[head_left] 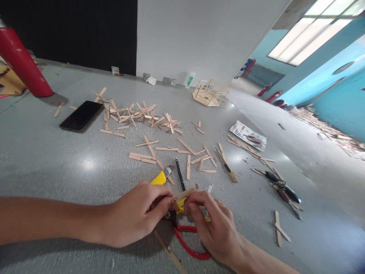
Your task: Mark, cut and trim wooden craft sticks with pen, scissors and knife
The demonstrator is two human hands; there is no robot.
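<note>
Between my two hands is a short wooden stick (183, 195). My left hand (134, 215) pinches its left end, and my right hand (211, 224) has its fingers closed at the right end. Below them lie red-handled cutters (189, 253), partly hidden by my right hand. Some yellow parts (180, 205) show between the hands; what they belong to is unclear. A yellow utility knife (159, 179) with its blade out rests beyond my left hand. Beside it is a black pen (179, 173).
Loose wooden sticks (142, 114) are scattered ahead. A phone (82, 115) and a red cylinder (25, 62) are at left. A stick frame (209, 95) stands near the grey panel. At right lie a white packet (248, 136) and dark-handled tools (282, 190).
</note>
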